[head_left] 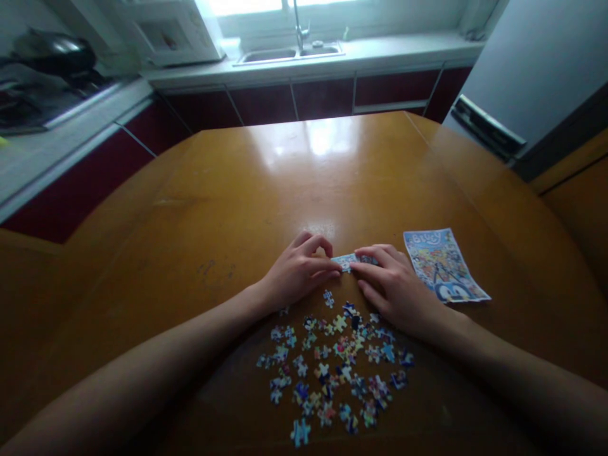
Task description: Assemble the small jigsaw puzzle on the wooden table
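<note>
On the wooden table [285, 190] my left hand [299, 272] and my right hand [392, 285] meet fingertip to fingertip over a small strip of joined puzzle pieces [349, 260]. Both hands have their fingers curled and pinched on that strip, pressing it against the tabletop. Just below the hands lies a loose scatter of several colourful puzzle pieces [332, 367], spread toward me. A printed picture sheet [441, 265] with a bright cartoon design lies flat to the right of my right hand.
A kitchen counter with a sink and tap [289, 54] runs along the far wall under a window. A hob with a dark pan [52, 54] is at the far left. A grey fridge [522, 82] stands at the right.
</note>
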Demonstrator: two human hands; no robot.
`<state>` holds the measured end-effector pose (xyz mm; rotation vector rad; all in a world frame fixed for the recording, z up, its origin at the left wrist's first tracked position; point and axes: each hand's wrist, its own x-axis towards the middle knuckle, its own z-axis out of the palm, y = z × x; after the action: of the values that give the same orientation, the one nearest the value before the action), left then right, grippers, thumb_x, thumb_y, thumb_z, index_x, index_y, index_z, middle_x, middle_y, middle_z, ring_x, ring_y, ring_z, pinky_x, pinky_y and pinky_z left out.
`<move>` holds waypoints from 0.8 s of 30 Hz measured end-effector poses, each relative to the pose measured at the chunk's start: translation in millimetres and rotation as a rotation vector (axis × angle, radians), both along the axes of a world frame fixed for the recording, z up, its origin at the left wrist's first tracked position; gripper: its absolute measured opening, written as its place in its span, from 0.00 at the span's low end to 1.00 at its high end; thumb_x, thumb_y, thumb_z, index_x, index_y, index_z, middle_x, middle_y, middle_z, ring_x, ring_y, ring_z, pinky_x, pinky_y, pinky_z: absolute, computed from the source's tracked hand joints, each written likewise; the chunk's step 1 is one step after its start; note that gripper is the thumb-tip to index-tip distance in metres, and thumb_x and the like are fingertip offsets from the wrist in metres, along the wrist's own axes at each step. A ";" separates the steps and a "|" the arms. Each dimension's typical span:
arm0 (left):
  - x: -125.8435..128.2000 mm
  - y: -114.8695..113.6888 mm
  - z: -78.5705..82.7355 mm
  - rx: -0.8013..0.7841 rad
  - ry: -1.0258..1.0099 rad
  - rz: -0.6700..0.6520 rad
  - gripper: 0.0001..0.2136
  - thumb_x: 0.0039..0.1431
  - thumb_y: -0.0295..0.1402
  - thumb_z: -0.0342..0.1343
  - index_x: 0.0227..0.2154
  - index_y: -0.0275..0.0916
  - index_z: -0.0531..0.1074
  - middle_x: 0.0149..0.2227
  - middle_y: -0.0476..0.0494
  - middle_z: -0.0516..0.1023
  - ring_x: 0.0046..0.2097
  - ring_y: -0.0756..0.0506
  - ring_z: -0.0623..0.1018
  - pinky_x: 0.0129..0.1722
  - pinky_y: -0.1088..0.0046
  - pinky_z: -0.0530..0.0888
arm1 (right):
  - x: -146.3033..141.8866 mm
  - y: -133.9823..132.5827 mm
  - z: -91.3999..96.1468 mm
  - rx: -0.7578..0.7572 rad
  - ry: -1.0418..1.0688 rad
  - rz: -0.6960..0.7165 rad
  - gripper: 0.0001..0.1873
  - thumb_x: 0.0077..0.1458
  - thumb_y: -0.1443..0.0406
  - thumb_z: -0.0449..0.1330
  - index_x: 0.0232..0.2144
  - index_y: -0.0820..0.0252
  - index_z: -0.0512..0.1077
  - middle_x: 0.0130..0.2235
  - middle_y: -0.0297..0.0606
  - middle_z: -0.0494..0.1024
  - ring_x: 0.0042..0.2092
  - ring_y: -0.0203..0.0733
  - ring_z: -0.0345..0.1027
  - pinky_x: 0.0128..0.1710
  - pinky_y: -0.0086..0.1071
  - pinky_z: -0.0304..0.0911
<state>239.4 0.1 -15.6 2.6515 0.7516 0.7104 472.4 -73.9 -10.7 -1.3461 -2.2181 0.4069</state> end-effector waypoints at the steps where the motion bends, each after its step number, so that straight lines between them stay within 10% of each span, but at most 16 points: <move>1: -0.4 0.0 0.5 0.003 0.009 -0.002 0.05 0.63 0.36 0.60 0.39 0.49 0.81 0.43 0.44 0.73 0.46 0.44 0.67 0.47 0.66 0.71 | 0.1 0.0 -0.1 -0.002 -0.001 0.000 0.16 0.59 0.68 0.56 0.49 0.53 0.75 0.54 0.44 0.73 0.55 0.54 0.62 0.54 0.53 0.62; 24: -3.5 -1.2 8.4 -0.052 -0.018 0.011 0.08 0.63 0.33 0.56 0.33 0.41 0.81 0.37 0.43 0.70 0.43 0.44 0.66 0.45 0.66 0.67 | -6.0 -7.1 2.6 0.031 -0.028 -0.012 0.17 0.60 0.68 0.56 0.50 0.57 0.74 0.55 0.46 0.71 0.57 0.54 0.61 0.54 0.51 0.61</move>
<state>235.9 -1.1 -7.2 2.5928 0.7704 0.7062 466.4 -81.0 -8.1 -1.3567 -2.2287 0.3499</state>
